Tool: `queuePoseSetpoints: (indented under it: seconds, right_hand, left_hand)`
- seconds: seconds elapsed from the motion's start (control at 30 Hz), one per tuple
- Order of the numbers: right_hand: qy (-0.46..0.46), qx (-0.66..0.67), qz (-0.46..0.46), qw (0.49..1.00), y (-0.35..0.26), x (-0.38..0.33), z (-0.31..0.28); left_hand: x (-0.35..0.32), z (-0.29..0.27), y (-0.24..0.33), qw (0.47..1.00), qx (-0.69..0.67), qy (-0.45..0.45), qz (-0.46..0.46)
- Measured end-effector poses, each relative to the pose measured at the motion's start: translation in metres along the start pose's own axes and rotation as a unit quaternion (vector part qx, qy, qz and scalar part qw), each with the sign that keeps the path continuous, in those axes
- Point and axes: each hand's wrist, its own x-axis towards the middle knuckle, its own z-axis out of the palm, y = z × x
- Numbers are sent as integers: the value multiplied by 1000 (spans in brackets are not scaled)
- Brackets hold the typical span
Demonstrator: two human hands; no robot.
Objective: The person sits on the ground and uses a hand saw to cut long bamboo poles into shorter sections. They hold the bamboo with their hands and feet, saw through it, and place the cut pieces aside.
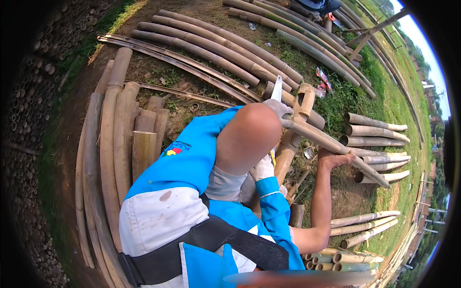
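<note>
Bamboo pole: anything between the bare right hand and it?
Nothing visible. The right hand is already on the bamboo pole, fingers curled over it. A co-worker's gloved hand and a saw are farther up the same pole, apart from the right hand.

Matt, dry tan bamboo poles (211,45), a shiny metal blade (276,89), and a grey cloth glove (279,110).

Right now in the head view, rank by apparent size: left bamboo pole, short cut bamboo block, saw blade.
1. Left bamboo pole
2. Short cut bamboo block
3. Saw blade, though it lies farther off and is partly hidden, so less sure.
</note>
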Motion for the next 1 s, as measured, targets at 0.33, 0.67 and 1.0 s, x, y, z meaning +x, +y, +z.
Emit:
queuePoseSetpoints:
  seconds: [0.33,0.67,1.0]
  right_hand:
    - [5,42,84,996,-57,-172,-136]
    - [129,391,311,856,-22,-440,-176]
    - [266,709,111,643,-14,-139,-84]
  left_hand:
    - [4,5,-28,990,5,65,-125]
    - [18,22,-55,992,27,52,-116]
    - [18,19,-55,992,49,16,-116]
